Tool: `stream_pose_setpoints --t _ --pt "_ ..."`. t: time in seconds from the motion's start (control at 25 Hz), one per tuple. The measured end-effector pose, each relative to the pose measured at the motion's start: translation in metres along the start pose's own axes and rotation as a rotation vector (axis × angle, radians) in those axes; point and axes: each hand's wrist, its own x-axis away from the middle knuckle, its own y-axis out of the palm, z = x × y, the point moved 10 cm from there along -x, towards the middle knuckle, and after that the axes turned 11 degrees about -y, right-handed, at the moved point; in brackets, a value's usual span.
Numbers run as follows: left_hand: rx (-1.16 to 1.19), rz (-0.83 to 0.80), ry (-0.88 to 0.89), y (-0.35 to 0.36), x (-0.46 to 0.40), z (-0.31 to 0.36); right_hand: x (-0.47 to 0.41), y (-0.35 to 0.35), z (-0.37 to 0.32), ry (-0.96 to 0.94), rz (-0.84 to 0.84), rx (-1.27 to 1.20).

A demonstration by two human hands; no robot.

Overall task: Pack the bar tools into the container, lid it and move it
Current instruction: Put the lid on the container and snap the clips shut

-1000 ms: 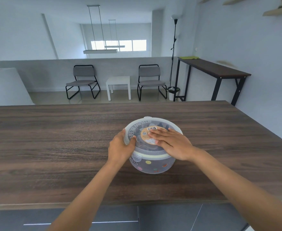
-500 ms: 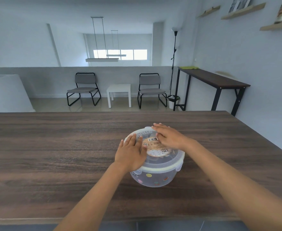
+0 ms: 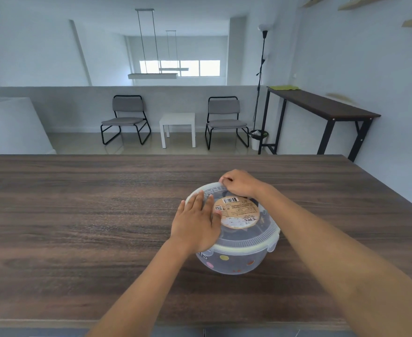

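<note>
Left hand: the left hand (image 3: 196, 226) is lying flat, fingers spread, pressing down on the near-left part of the lid (image 3: 248, 235); it is gripping nothing.
Container: the round translucent container (image 3: 234, 262) is sitting on the wooden surface (image 3: 78, 227), a little right of centre, with dark shapes showing dimly through its wall; what they are is too blurred to tell.
Lid: it is covering the container, its round paper label (image 3: 239, 211) facing up, a clip tab at the right rim appearing to stick outward.
Right hand: the right hand (image 3: 240, 182) is curling narrow over the lid's far edge, fingertips pinching or pressing the rim there.
Progress: nothing is lying loose on the surface, so packing is looking finished; the lid is being seated and fastened, and the move is not yet begun.
</note>
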Motion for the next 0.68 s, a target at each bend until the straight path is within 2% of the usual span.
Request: stream_pose_setpoints --t 0.28,0.44,0.68 --pt "-0.019 -0.012 -0.008 0.001 -0.001 0.000 0.006 0.004 0.000 0.015 0.025 0.032" --pt "-0.013 -0.021 -0.013 0.002 -0.001 -0.001 0.027 0.017 -0.007 -0.007 -0.046 0.283" --pt "0.027 -0.019 -0.019 -0.001 -0.001 -0.001 0.093 0.023 -0.001 0.157 -0.002 0.304"
